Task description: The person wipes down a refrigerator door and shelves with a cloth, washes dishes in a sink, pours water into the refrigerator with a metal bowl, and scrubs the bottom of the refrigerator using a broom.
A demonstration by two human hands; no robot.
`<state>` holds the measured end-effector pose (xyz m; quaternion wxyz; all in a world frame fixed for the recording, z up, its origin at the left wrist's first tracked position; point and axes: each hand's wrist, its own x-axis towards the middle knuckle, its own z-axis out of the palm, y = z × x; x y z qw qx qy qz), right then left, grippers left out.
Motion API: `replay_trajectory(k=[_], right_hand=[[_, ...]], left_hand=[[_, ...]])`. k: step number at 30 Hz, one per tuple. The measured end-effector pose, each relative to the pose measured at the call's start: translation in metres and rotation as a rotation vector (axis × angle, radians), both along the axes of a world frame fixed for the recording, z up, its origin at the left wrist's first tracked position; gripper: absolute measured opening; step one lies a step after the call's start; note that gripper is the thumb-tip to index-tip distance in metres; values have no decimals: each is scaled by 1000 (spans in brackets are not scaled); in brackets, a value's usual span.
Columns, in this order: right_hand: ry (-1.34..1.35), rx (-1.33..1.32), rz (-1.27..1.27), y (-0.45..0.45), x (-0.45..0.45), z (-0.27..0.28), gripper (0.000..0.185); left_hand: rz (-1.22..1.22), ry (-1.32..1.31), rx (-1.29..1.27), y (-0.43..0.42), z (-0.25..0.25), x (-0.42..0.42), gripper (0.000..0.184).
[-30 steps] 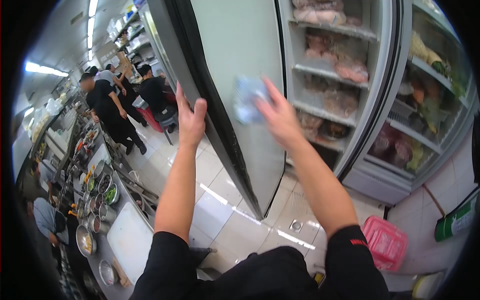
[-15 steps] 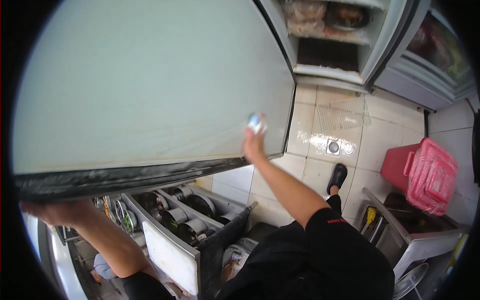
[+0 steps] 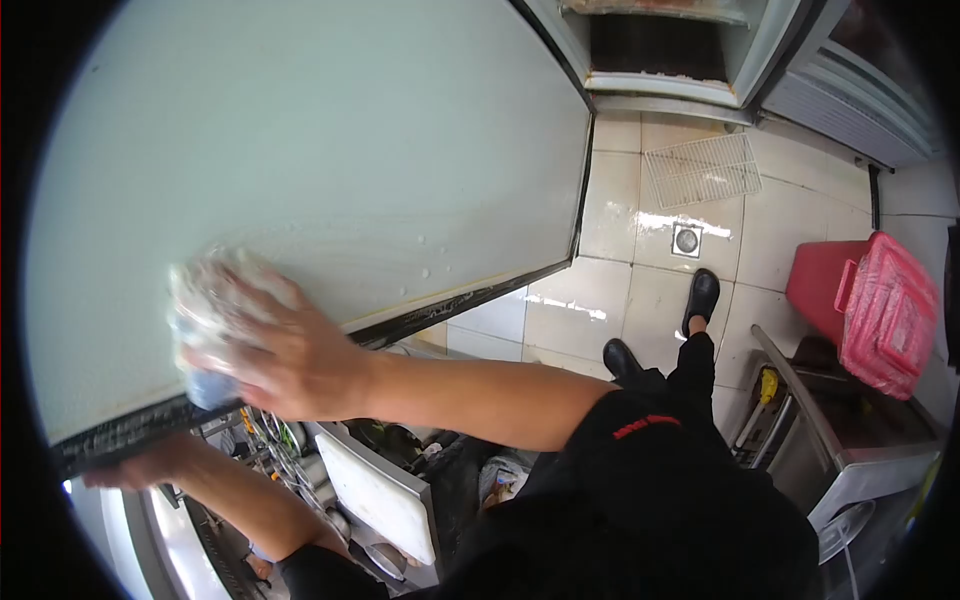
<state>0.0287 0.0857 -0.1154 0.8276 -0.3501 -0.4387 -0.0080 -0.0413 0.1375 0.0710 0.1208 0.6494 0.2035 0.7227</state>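
A large pale fridge door (image 3: 330,130) stands open across the upper left of the view, edged by a black gasket (image 3: 460,305). My right hand (image 3: 300,350) presses a soapy white-and-blue wad (image 3: 215,300) against the door's inner face, low and to the left. The wad is covered in suds; whether it is cloth or sponge I cannot make out. Wet streaks and foam spots mark the panel beside it. My left hand (image 3: 140,465) grips the door's lower left edge, its fingertips blurred and partly hidden.
Behind the door is an open fridge cabinet (image 3: 660,50). A wire rack (image 3: 705,170) lies on wet floor tiles near a drain (image 3: 687,240). To the right are a pink lidded bin (image 3: 885,315) and a metal counter (image 3: 880,445). A white board (image 3: 375,495) is below the door.
My right hand has swept the wad left across the door from near its right end. My left hand stays at the door's edge, appearing slightly lower and further right. The view has shifted.
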Motion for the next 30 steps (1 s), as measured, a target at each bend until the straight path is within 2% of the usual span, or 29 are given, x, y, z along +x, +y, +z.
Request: replay_trajectory(k=[1, 3, 5, 7, 8, 9, 11, 13, 15, 17, 18, 19, 20, 21, 22, 24, 25, 26, 28, 29, 30], right_hand=[[45, 12, 3, -5, 0, -32, 52], [98, -1, -24, -15, 4, -120, 41], [335, -220, 110, -41, -3, -205, 41], [660, -751, 97, -54, -22, -285, 42], [686, -985, -94, -45, -21, -327, 43], [812, -1182, 20, -39, -14, -364, 42], [793, -1122, -18, -36, 8, -334, 41], [727, -1014, -130, -39, -24, -293, 39], [534, -635, -39, -58, -31, -212, 38], [447, -548, 84, -69, -16, -179, 38], [454, -578, 51, -72, -13, -192, 36], [461, -605, 16, -73, -10, -218, 35], [463, -625, -21, -71, -8, -252, 34], [587, -850, -31, -70, -23, -310, 32], [587, -993, -35, -77, -18, -350, 33], [670, -1150, -20, -70, -5, -408, 32], [666, -1315, -42, -63, -8, -449, 34], [710, -1449, 52, -61, 2, -475, 33], [807, -1434, -36, -52, 6, -484, 33], [897, -1393, -84, -48, -1, -473, 35], [857, -1311, -94, -49, -6, -437, 31]], left_hand=[[8, 13, -7, 0, 3, -3, 60], [178, 112, 95, -5, 0, 6, 56], [266, 154, 152, -8, -3, 11, 54], [199, 197, 109, 9, 18, -24, 53], [184, 217, 99, 12, 23, -32, 53], [206, 219, 125, 9, 24, -31, 54], [248, 195, 187, 7, 24, -23, 54], [301, 199, 206, -2, 17, -16, 55], [234, 164, 155, -2, 11, -3, 55], [104, 111, 48, -7, 10, -1, 55], [211, 141, 113, -6, 9, 1, 57], [34, 135, 70, -7, 11, -8, 46], [53, 150, 75, -6, 14, -10, 46], [87, 174, 86, -7, 13, -12, 46], [121, 193, 96, -7, 13, -14, 46], [166, 234, 114, -7, 14, -17, 46], [175, 249, 119, -8, 16, -19, 46], [180, 254, 136, -7, 20, -20, 46], [183, 268, 145, -8, 29, -24, 47], [194, 282, 143, -8, 33, -26, 47], [203, 289, 146, -9, 36, -31, 47]])
